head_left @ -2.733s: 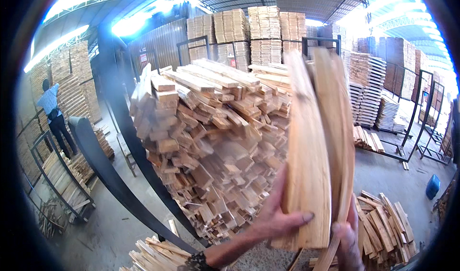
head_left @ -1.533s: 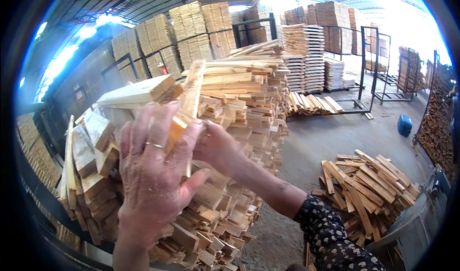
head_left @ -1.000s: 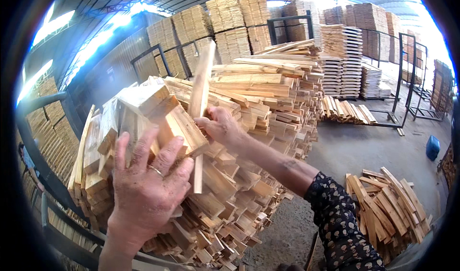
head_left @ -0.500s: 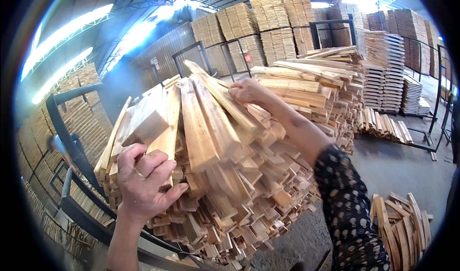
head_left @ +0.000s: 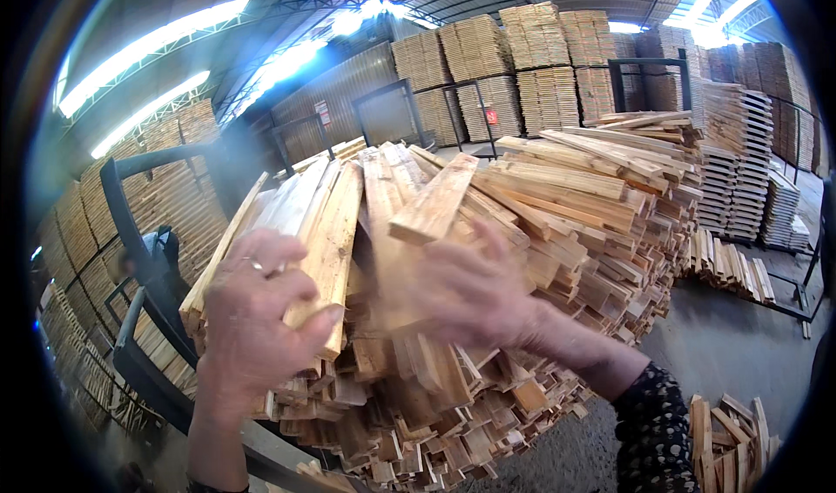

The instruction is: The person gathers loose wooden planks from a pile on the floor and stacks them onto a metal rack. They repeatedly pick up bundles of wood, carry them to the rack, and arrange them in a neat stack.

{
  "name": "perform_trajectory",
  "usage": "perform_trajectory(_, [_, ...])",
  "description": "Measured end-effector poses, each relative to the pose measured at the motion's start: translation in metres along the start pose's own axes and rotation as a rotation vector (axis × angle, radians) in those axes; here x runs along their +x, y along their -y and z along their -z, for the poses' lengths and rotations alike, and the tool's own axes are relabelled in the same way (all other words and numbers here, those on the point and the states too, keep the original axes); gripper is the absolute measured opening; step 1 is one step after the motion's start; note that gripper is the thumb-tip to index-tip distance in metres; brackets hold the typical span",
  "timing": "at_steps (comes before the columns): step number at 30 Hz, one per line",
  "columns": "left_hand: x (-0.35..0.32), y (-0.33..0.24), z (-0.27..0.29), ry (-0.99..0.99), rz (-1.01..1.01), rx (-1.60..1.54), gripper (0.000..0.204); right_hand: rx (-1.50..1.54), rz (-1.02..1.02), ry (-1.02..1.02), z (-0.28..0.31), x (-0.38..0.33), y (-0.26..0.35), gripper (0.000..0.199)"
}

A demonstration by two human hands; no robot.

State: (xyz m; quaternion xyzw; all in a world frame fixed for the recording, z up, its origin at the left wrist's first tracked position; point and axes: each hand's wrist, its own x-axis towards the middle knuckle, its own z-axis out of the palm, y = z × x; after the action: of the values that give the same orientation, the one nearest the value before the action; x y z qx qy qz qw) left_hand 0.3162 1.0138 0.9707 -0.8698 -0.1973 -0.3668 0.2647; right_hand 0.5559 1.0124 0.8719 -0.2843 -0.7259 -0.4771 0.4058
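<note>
A big heap of sawn wooden boards (head_left: 409,415) rises in front of me, most ends facing my way. At its left side, my left hand (head_left: 261,310), with a ring on one finger, is bent over the near end of a wooden board (head_left: 335,258), the thumb across its face. Smeared by motion, my right hand (head_left: 475,293) hovers over or touches the board ends at the middle; its fingers cannot be made out clearly. Just beyond it, a short loose board (head_left: 435,201) lies slantwise on top of the others.
A dark metal frame (head_left: 144,319) borders the heap on the left. More boards (head_left: 557,179) are piled to the right, with a small pile (head_left: 731,441) on the floor at lower right. Tall strapped stacks (head_left: 540,57) stand at the back, and part of a person (head_left: 157,249) shows at far left.
My right hand has come back toward me from the far part of the boards to their near ends. The top board lies at a different slant. My left hand stays on the left boards.
</note>
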Motion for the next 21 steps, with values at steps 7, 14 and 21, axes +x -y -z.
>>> perform_trajectory(7, [-0.010, 0.021, -0.005, -0.150, -0.019, -0.163, 0.015, 0.034, -0.375, 0.219, 0.010, -0.043, -0.095, 0.041])
perform_trajectory(14, [-0.005, 0.024, -0.026, -0.127, -0.103, -0.214, 0.013, 0.379, -0.717, 0.321, 0.010, -0.093, -0.101, 0.049])
perform_trajectory(21, [-0.017, 0.034, -0.017, -0.199, -0.154, -0.516, 0.029, 0.185, -0.577, 0.249, 0.006, 0.022, -0.029, 0.052])
